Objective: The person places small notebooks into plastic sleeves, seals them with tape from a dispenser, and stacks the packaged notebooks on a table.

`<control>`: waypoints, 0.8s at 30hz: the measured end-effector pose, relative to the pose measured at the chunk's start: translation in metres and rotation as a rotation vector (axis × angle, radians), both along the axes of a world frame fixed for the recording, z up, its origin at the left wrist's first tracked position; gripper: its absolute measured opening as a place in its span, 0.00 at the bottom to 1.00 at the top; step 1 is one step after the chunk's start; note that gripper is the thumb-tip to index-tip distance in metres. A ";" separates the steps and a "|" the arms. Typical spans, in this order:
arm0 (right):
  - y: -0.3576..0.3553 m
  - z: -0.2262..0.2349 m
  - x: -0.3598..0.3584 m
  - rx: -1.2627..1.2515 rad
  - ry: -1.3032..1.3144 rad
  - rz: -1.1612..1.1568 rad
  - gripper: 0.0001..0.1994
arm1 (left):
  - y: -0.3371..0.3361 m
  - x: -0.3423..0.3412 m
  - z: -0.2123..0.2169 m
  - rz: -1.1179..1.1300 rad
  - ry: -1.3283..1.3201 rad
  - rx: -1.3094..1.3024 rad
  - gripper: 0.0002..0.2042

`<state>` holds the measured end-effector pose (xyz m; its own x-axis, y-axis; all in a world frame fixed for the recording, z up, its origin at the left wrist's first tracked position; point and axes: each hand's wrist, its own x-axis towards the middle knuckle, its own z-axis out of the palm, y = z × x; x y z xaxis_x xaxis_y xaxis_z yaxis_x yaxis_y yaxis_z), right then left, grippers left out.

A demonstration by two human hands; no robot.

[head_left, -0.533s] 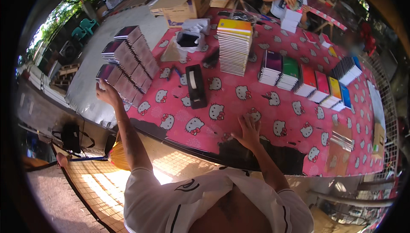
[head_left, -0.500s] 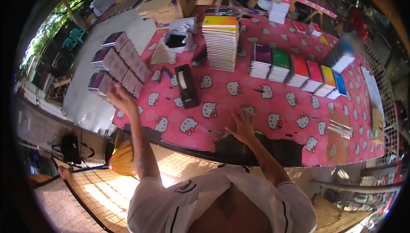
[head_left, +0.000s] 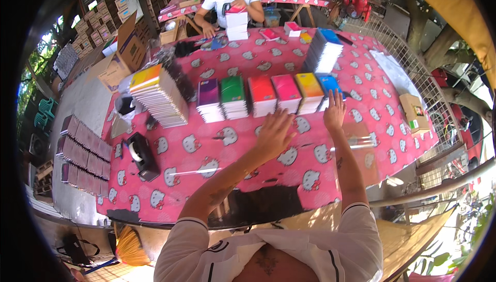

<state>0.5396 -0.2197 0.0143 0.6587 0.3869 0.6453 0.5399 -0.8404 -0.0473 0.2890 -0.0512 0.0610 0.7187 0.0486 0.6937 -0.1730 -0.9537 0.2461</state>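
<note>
Notebook stacks (head_left: 268,96), six short piles with purple, green, red, pink, orange and blue covers, are standing in a row just above the frame's centre on the pink patterned tablecloth (head_left: 206,150). Left hand (head_left: 274,134) is hovering near the red and pink piles, fingers spread, holding nothing; right hand (head_left: 335,111) is reaching the blue pile, fingers apart. Each pile is probably stiff and moderately heavy, its glossy covers likely slippery; gripping both short sides seems safest. At centre left, a taller fanned stack (head_left: 159,96) is leaning.
</note>
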 end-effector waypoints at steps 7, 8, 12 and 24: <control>-0.022 0.027 -0.012 0.241 -0.019 0.446 0.12 | 0.017 0.178 -0.040 0.207 0.106 0.236 0.24; -0.039 0.014 -0.037 0.261 0.042 0.454 0.12 | 0.017 0.183 -0.038 0.166 0.105 0.244 0.24; -0.095 -0.042 -0.168 0.130 0.410 0.727 0.13 | -0.023 0.156 0.018 0.013 -0.144 0.202 0.20; -0.063 -0.019 -0.110 0.570 0.603 0.674 0.14 | -0.004 0.173 0.066 0.103 -0.245 0.368 0.18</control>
